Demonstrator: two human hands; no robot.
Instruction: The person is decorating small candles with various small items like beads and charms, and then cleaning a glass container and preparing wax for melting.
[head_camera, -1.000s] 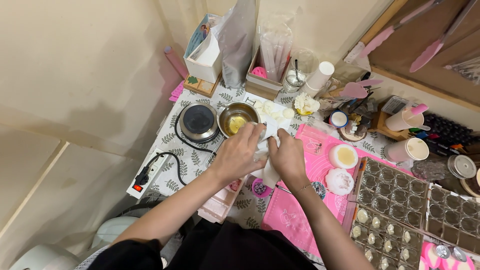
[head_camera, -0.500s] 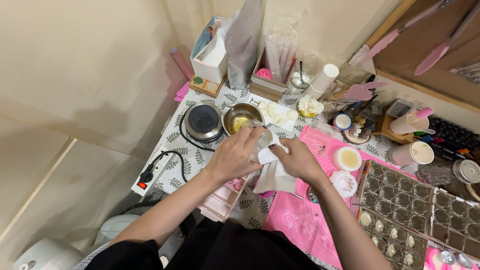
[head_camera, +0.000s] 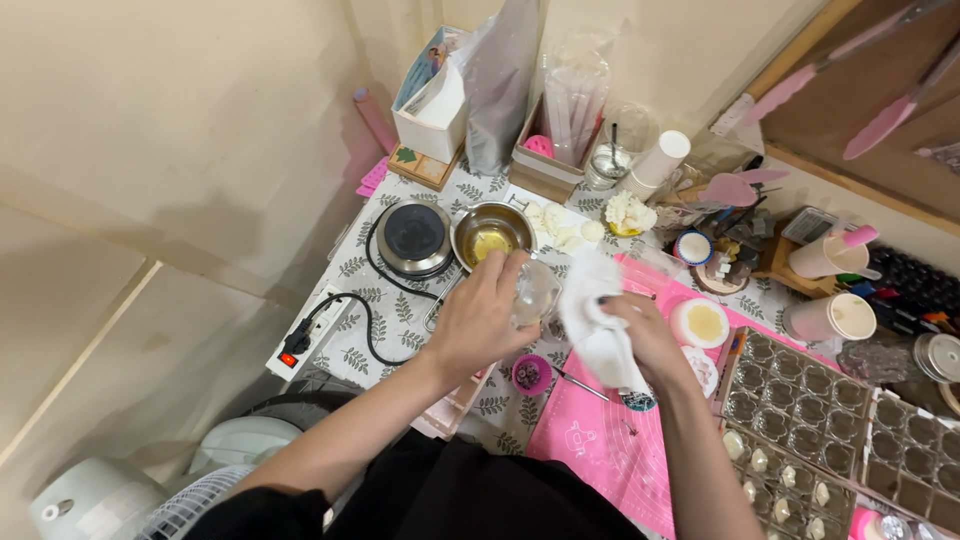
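My left hand (head_camera: 482, 318) grips a small clear glass cup (head_camera: 534, 292), tilted, just in front of a metal bowl (head_camera: 490, 236) with yellow liquid in it. My right hand (head_camera: 640, 335) holds a crumpled white cloth (head_camera: 598, 325) to the right of the cup, now apart from it, over the pink silicone mat (head_camera: 600, 430). A small round electric hotplate (head_camera: 414, 238) stands left of the bowl.
A white power strip (head_camera: 303, 335) with a black cable lies at the table's left edge. Clear mould trays (head_camera: 800, 400) fill the right side. Pink cups (head_camera: 832, 318), white wax pieces (head_camera: 566, 232), boxes and a grey bag (head_camera: 500, 85) crowd the back. A small pink cup (head_camera: 528, 374) sits below the glass.
My right hand has drawn the white cloth out of the glass cup and moved right; my left hand still holds the cup, now bare. The view shifted slightly.
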